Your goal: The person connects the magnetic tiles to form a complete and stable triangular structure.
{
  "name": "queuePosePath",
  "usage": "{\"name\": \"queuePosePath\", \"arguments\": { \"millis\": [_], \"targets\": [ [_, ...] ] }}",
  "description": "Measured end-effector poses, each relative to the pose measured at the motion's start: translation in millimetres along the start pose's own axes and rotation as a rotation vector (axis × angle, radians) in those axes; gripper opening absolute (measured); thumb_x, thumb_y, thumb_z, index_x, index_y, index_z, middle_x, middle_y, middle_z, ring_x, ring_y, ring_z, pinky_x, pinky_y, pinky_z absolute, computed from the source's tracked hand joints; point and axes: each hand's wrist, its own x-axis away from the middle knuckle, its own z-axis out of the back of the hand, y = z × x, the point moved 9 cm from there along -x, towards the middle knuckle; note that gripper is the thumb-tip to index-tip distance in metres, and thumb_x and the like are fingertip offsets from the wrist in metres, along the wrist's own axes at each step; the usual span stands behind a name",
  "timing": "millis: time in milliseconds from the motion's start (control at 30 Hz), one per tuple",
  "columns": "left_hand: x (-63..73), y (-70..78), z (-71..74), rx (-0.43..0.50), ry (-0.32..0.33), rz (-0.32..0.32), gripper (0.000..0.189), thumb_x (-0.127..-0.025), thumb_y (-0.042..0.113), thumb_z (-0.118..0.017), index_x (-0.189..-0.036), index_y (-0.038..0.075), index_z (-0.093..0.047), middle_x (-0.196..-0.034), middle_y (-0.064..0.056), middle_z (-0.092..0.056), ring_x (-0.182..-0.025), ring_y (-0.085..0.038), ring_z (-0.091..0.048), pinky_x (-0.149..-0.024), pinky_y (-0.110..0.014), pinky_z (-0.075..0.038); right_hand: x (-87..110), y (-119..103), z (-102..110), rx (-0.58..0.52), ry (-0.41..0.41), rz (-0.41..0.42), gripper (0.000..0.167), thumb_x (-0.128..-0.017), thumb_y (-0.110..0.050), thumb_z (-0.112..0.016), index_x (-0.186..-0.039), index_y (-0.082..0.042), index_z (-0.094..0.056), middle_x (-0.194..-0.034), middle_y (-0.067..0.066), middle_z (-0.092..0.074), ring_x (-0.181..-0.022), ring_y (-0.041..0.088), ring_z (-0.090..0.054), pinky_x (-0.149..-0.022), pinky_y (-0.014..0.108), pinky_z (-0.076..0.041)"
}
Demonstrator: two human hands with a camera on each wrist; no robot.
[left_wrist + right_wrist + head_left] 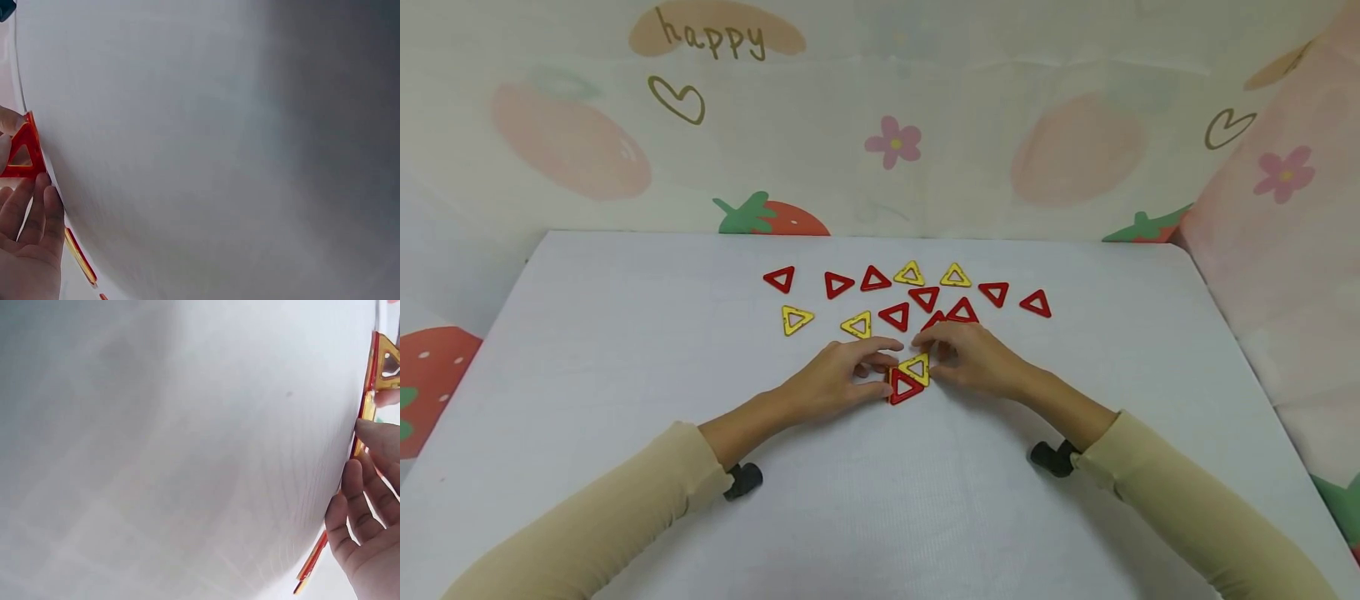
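Step in hand, at a guess: fitting red triangle tile (907, 397) and yellow triangle tile (924, 371) edge to edge, near the middle of the white table (880, 517), between both hands. With left hand (835, 379), seems to pinch lightly: thumb tip at the red tile, other fingers bent just behind (spread somewhat, not tight). With right hand (973, 358), bent fingers at or just beside the yellow tile; clamped or only steadying, can't tell. Next move probably calls for lining up the shared edge and bracing both sides, no sudden release.

Look of the pair: hollow triangular frames, shiny, red nearer, yellow behind and to the right, meeting along a slanted edge. Probably tilted up off the surface rather than flat (going by the red frame in the left-wrist view). Far side hidden.

Beyond the hands, scattered, mostly apart: loose red tiles (791, 280) and loose yellow tiles (786, 321), same hollow shape. Right by the right fingertips, a partly covered red tile (936, 317); touching or not, can't tell.
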Motion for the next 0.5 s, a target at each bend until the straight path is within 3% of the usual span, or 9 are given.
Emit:
{"name": "queuePosePath", "arguments": {
  "millis": [500],
  "targets": [
    [0.8, 0.7, 0.3, -0.012, -0.009, 0.015, 0.058, -0.089, 0.016, -0.076, -0.141, 0.009, -0.053, -0.123, -0.003, -0.070, -0.117, -0.015, -0.061, -0.098, -0.034, -0.049, -0.5, 2.5, -0.5, 0.039, -0.041, -0.051, 0.033, -0.084, -0.012, -0.080, -0.115, -0.006, -0.072, -0.103, 0.002, -0.065, -0.088, 0.015, -0.057, -0.080, 0.030, -0.052]
  ]
}}
